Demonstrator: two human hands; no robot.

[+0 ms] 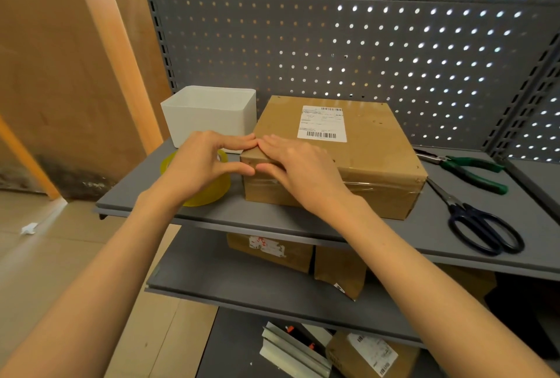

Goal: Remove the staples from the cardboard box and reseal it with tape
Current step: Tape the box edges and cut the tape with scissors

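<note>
tape roll (200,187) half behind left hand (206,162), shipping label (322,123) print illegible

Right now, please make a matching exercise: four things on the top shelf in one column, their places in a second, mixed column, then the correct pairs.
Things:
1. white bin
2. tape roll
3. pliers
4. scissors

Places:
A. partly hidden under the left hand
B. front right of the cardboard box
C. back left, beside the box
D. right of the box, near the pegboard

Pairs: 1-C, 2-A, 3-D, 4-B
</note>
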